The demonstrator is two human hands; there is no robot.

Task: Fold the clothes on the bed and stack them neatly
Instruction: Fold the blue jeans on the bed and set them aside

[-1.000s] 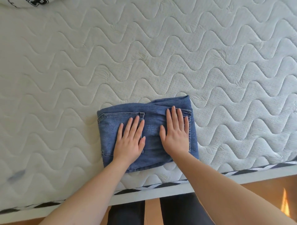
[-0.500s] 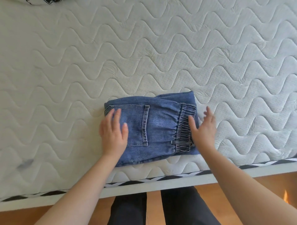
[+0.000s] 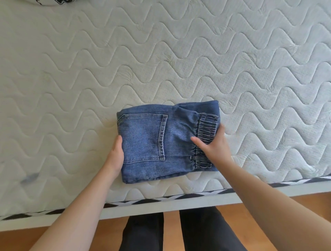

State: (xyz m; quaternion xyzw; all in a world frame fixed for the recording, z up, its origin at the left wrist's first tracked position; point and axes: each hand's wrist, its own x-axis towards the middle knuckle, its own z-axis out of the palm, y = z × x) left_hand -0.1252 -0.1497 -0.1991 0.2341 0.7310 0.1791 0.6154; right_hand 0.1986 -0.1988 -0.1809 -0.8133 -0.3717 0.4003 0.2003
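1. The folded jeans (image 3: 161, 141) lay on the bed (image 3: 179, 53) in the lower middle of the frame, close to the mattress's near edge, back pocket up and elastic waistband toward the right.

2. The left hand (image 3: 115, 155) cupped the bundle's left edge, thumb on the denim; its fingers seemed tucked underneath, though that side was hidden, so I could not be sure. The right hand (image 3: 214, 145) grasped the waistband end, thumb lying across the top and fingers wrapped around the right edge.

3. If the bundle were lifted from here, the likeliest fault would be the layers sliding apart: the upper right corner already showed a loose flap riding above the waistband, and an uneven lift from the two ends could let the middle sag and open the fold.

4. The elastic waistband was bunched and springy, so a grip on it alone might slip or pull only the top layer.

5. Being so near the mattress edge, the jeans could drop toward the floor if either hold gave way.

6. A white garment with black print (image 3: 52, 1) showed at the upper left; a careless stack there could lean.
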